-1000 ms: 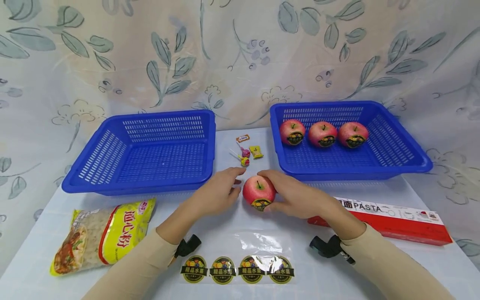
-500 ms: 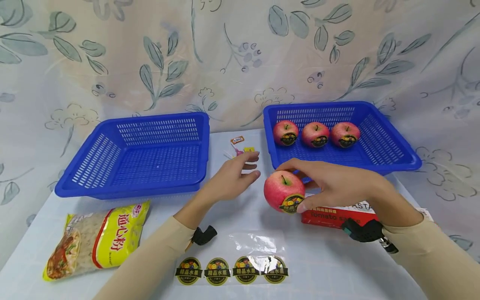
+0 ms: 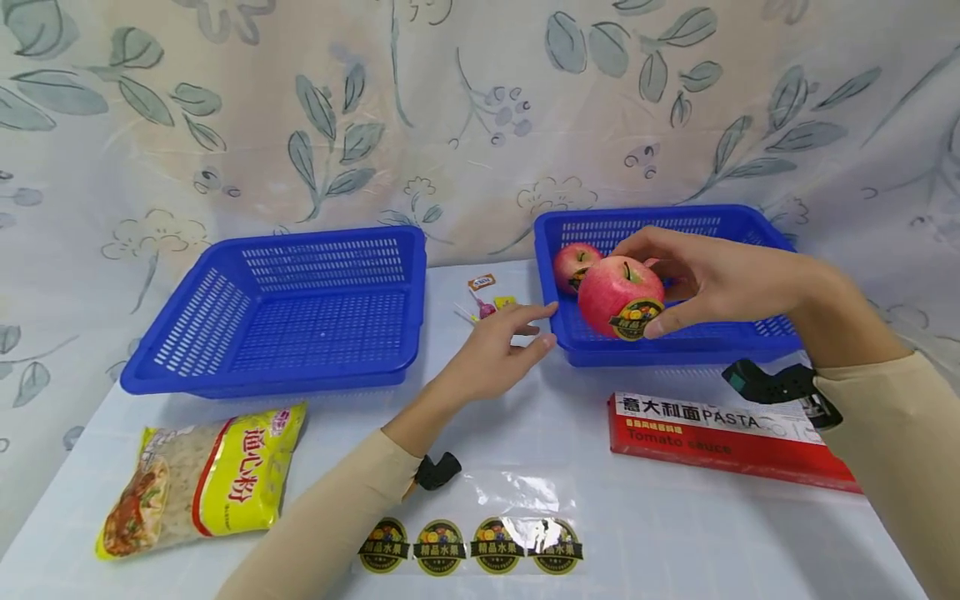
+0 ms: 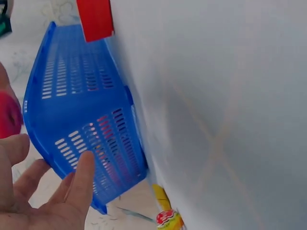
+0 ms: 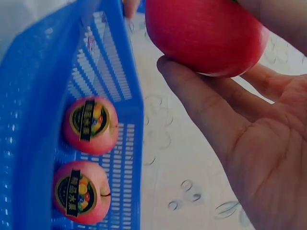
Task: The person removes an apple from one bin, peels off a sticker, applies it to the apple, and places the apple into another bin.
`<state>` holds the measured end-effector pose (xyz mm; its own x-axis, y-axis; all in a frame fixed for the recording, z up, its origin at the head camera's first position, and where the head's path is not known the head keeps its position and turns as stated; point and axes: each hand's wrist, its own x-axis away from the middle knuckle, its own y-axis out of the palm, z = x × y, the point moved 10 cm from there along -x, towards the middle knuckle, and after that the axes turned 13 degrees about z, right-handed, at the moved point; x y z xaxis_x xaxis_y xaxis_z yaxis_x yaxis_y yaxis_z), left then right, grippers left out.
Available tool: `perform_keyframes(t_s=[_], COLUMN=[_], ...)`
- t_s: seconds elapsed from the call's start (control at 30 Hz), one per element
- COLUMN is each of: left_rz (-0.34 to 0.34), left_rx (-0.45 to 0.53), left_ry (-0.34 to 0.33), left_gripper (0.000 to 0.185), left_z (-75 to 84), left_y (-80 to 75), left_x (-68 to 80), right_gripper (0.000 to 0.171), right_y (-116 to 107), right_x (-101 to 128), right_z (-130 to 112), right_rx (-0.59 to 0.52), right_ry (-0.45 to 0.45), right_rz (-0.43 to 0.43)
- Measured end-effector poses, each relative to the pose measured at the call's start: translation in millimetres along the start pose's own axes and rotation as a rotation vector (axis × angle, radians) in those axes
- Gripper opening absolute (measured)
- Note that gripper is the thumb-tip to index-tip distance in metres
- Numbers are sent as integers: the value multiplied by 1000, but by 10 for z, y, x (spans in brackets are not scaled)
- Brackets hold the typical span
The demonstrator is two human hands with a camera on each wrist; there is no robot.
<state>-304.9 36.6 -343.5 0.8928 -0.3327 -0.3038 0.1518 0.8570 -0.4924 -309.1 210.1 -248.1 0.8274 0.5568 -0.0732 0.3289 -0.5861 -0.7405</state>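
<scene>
Red apple (image 3: pixel 619 297) with its label facing me sits clamped in my right grip (image 3: pixel 701 279), held over the front of the blue basket (image 3: pixel 757 329) at two o'clock. My left grip (image 3: pixel 498 354) hovers apart, holding nothing, by the basket's near corner. I judge a drop could knock the apples already inside (image 5: pixel 90 125). Only the right wrist view shows two of them clearly; the head view hides most behind the fruit

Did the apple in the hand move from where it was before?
Yes. The apple went up off the table and away, and the right hand now holds it over the right basket.
</scene>
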Motion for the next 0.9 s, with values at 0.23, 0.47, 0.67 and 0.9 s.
perform_keyframes(t_s=[0.23, 0.47, 0.67, 0.9], left_rz=[70, 91, 77, 85], left_rx=[-75, -129, -150, -144], left_ry=[-8, 4, -23, -49], left_gripper=[50, 50, 51, 52], left_z=[67, 116, 95, 54], left_y=[2, -5, 10, -6], left_x=[-53, -82, -78, -65], right_gripper=[76, 77, 86, 93], right_y=[-149, -89, 160, 358], right_x=[-310, -560, -673, -772], right_z=[324, 730, 965, 1018], right_rx=[2, 19, 94, 166], right_ry=[14, 121, 233, 303], right_rz=[19, -43, -178, -290])
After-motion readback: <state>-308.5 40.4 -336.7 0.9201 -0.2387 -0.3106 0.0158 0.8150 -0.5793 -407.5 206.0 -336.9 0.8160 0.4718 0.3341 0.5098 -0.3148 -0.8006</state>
